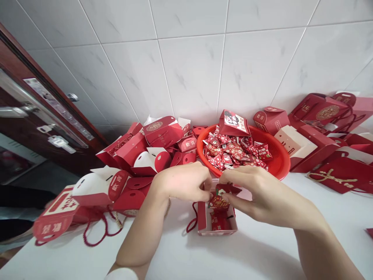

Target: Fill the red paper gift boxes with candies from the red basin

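Observation:
A small open gift box point(202, 223) stands on the white table in front of me, with a red wrapped candy point(220, 222) inside. Above its opening, my right hand point(256, 196) pinches another red candy packet point(219, 200) with a flower print between thumb and fingers. My left hand point(185, 181) is closed, its fingertips at the packet's left edge and the box's far side; what they grip is hidden. Just behind both hands sits a red plastic basket point(281, 157) full of similar candies point(233, 149).
Several red gift boxes point(161, 132) crowd the left side, some with flaps up and cord handles. More boxes and bags point(335, 171) stand at the right. A tiled wall point(189, 74) closes off the back. A door with keys point(60, 142) and a person's legs point(14, 214) are at left.

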Available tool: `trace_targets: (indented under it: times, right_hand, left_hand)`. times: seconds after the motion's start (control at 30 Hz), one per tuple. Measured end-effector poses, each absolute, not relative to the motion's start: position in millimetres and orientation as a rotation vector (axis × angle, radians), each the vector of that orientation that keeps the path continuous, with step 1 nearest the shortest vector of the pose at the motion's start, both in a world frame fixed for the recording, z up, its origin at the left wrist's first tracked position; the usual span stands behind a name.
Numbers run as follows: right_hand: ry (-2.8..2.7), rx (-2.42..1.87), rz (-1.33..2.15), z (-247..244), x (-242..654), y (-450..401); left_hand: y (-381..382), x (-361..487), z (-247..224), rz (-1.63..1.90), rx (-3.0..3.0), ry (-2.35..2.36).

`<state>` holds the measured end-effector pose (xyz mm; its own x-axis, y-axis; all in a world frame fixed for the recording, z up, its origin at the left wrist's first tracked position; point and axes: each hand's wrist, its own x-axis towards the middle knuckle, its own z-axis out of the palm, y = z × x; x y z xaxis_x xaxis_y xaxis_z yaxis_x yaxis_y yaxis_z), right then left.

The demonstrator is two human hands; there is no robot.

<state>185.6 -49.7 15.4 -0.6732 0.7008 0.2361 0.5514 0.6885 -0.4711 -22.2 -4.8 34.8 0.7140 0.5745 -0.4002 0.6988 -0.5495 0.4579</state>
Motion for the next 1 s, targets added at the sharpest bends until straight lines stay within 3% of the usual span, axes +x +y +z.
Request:
trace_targets:
  times: [0.23,0.5,0.67,1.0]
  right_hand:
    - [-2.540,-1.039,0.506,10,185,-43]
    - [-2.777,-1.226,0.097,2,168,-58]
    - [-2.836,-1.081,0.244,-6,148,-60]
    - [-2.935,-1.277,0.464,-13,150,-55]
  left_hand:
    - [2,-23,33,-0.153,2.384,0.890]
    - [10,-22,28,-0.117,2.348,0.893]
    - [16,-23,24,-0.167,2.281,0.901]
    - [19,-24,21,-0.146,2.273,0.885]
